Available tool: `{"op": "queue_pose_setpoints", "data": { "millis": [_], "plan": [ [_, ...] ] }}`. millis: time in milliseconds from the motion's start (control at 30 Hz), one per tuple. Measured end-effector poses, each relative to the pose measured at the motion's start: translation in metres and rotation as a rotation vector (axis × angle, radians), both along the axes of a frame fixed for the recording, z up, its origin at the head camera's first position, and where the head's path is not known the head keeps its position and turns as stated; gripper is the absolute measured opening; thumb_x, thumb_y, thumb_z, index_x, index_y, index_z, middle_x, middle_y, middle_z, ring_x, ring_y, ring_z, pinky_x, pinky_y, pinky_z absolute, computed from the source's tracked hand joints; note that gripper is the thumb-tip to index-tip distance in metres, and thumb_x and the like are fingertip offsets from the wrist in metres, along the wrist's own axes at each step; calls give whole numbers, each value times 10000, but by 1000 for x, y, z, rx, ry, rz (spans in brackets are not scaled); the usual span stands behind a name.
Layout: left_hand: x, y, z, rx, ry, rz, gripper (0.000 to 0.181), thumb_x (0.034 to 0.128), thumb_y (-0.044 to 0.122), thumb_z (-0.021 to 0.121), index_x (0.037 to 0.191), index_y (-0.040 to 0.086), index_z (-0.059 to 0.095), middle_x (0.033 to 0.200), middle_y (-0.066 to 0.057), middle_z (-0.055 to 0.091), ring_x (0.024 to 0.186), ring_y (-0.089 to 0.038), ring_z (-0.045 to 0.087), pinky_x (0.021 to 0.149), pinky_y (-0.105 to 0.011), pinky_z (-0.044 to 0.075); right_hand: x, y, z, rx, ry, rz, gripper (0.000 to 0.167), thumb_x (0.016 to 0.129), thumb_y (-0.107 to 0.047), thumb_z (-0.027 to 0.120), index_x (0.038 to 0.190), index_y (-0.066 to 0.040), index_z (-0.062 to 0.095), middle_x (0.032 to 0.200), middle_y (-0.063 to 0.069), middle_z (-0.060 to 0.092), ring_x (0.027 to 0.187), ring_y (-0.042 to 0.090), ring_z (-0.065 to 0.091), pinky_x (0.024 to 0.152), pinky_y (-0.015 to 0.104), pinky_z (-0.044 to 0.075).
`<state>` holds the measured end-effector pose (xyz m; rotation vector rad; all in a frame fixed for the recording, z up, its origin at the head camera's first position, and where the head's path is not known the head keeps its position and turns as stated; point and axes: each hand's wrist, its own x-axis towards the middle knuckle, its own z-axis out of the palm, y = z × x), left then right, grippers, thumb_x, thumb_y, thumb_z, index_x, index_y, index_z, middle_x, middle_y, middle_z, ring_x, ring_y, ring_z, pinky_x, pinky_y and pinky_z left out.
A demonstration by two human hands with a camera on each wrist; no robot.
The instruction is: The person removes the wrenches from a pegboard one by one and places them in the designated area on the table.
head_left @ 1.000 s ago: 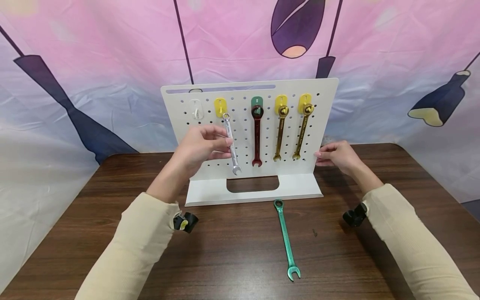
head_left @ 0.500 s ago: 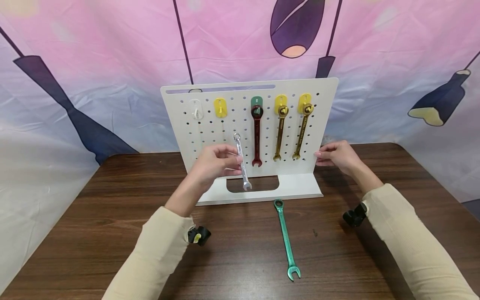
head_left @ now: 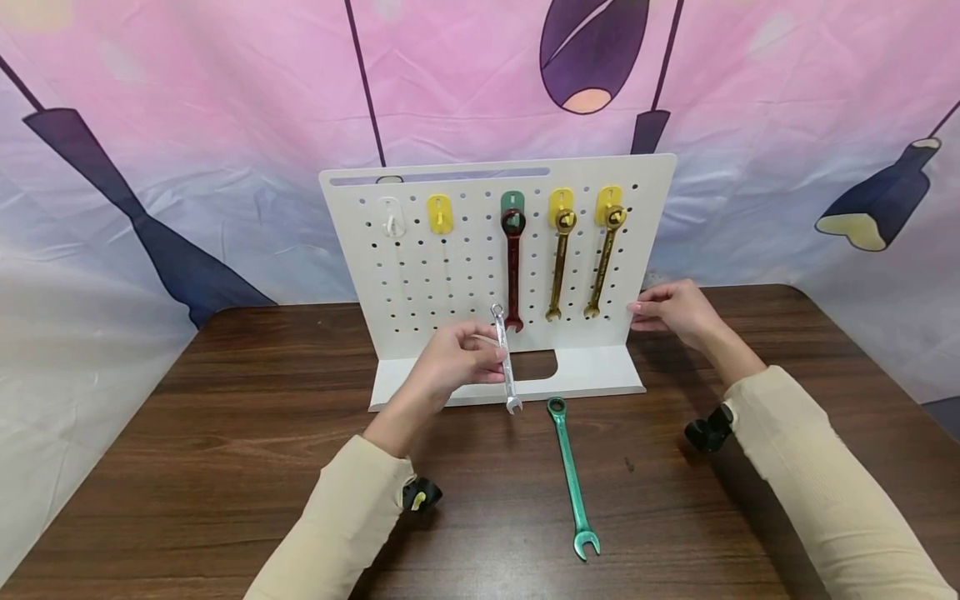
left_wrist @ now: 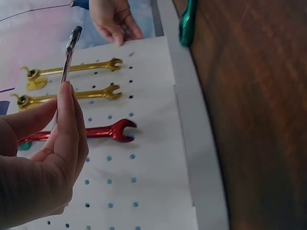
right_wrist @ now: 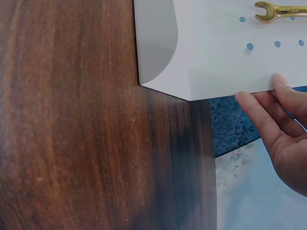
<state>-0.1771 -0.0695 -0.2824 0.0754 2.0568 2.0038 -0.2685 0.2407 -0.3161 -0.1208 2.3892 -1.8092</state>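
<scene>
Between thumb and fingers my left hand (head_left: 459, 360) pinches a silver combination wrench (head_left: 506, 367), held in front of the lower part of a white pegboard (head_left: 480, 292). In the left wrist view the silver wrench (left_wrist: 70, 52) is seen nearly edge-on above the fingertips. My right hand (head_left: 675, 312) pinches the board's right edge, thumb on the front face, as the right wrist view also shows. A red wrench (head_left: 513, 271) hangs from a green hook, and two gold wrenches (head_left: 559, 267) hang from yellow hooks. On the table lies a green wrench (head_left: 572, 479), its open end toward me.
A white hook (head_left: 392, 218) and a yellow hook (head_left: 440, 215) at the board's left bear nothing. The board's base (head_left: 600, 371) stands on a dark wooden table (head_left: 225, 433). Behind hangs a pink and blue cloth (head_left: 225, 125).
My left hand has carried the silver wrench down and to the right, from beside the yellow hook to low in front of the board. The right hand stays at the board's edge.
</scene>
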Motion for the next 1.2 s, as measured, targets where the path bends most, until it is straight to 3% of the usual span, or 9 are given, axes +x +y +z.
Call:
{"op": "queue_pose_setpoints", "data": {
  "millis": [367, 567, 1000, 1200],
  "plan": [
    [5, 9, -23, 32, -33, -41, 199, 827, -142, 555, 1002, -71, 495, 727, -99, 585, 628, -169, 592, 670, -354, 588, -1, -1, 0, -12, -4, 0, 150, 886, 19, 558, 960, 146, 591, 979, 181, 563, 751, 201, 654, 817, 425, 534],
    [9, 14, -31, 21, -56, -69, 156, 843, -122, 548, 980, -69, 496, 747, -117, 576, 637, -172, 588, 670, -351, 588, -1, -1, 0, -5, 3, 6, 236, 890, 17, 553, 1030, 206, 527, 890, 96, 586, 745, 190, 650, 834, 449, 522],
    [18, 21, -46, -2, -149, -136, 143, 866, -132, 497, 991, -71, 465, 704, -117, 569, 610, -174, 587, 662, -377, 587, -1, 0, -1, 4, 6, 3, 153, 887, 12, 561, 958, 143, 596, 1012, 215, 554, 757, 200, 654, 815, 421, 538],
    [21, 22, -52, 14, -196, -171, 134, 865, -147, 467, 988, -96, 457, 721, -136, 557, 609, -193, 591, 682, -375, 584, 0, 0, -1, -4, 9, 1, 131, 884, 18, 563, 936, 131, 606, 1004, 207, 565, 753, 205, 657, 792, 402, 549]
  ]
}}
